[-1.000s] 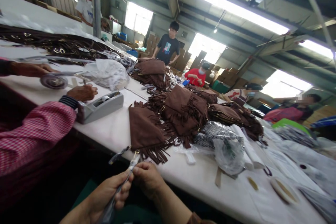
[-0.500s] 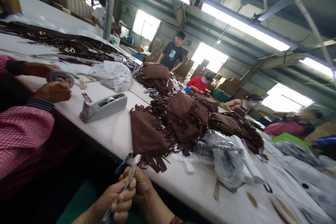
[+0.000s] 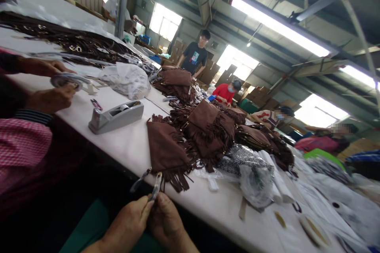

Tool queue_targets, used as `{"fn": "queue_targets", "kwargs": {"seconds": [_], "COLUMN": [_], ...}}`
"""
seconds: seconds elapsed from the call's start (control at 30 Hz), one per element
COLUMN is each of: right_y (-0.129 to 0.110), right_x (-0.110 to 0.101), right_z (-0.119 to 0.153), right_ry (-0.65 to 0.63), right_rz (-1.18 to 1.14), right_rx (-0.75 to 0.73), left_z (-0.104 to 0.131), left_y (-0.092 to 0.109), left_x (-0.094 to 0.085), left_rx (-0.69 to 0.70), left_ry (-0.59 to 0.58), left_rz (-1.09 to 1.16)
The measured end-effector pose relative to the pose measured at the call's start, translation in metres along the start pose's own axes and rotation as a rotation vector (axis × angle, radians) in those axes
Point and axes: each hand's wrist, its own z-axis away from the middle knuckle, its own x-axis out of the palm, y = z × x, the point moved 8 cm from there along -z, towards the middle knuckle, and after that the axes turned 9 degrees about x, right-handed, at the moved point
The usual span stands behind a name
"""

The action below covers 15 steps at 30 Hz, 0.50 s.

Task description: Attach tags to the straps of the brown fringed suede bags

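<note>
A brown fringed bag (image 3: 168,146) lies at the near edge of the white table, a second wrapped strap end (image 3: 141,181) hanging from its corner. From the same bag a grey-wrapped strap (image 3: 156,185) comes down over the edge. My left hand (image 3: 127,221) pinches this strap from the left, its fingers closed. Against it on the right, my right hand (image 3: 166,215) is closed on the strap too, its fingertips partly hidden. Behind the bag more brown fringed bags (image 3: 208,126) are heaped.
A grey tape dispenser (image 3: 117,115) stands left of the bag. At far left a co-worker's hands (image 3: 55,97) hold a coiled wrapped strap. Clear plastic packaging (image 3: 257,185) and a tape roll (image 3: 314,231) lie to the right. People stand beyond.
Both my hands have moved slightly down and right along the strap, and my left hand's grip is now higher, beside my right. The co-worker's hands have shifted a little left.
</note>
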Motion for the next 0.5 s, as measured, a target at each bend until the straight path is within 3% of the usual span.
{"fn": "queue_targets", "kwargs": {"seconds": [0.17, 0.37, 0.5], "right_y": [-0.002, -0.008, -0.009], "right_x": [0.015, 0.046, 0.053], "right_z": [-0.013, -0.013, -0.012], "right_ry": [-0.042, -0.201, -0.240], "right_rz": [0.051, 0.005, -0.045], "right_rx": [0.035, 0.037, 0.102], "left_z": [0.002, 0.001, 0.000], "left_y": [-0.010, -0.026, -0.032], "left_x": [0.013, 0.027, 0.035], "left_rx": [-0.142, -0.233, -0.271], "left_ry": [-0.042, -0.061, -0.091], "left_rz": [0.187, 0.459, 0.494]}}
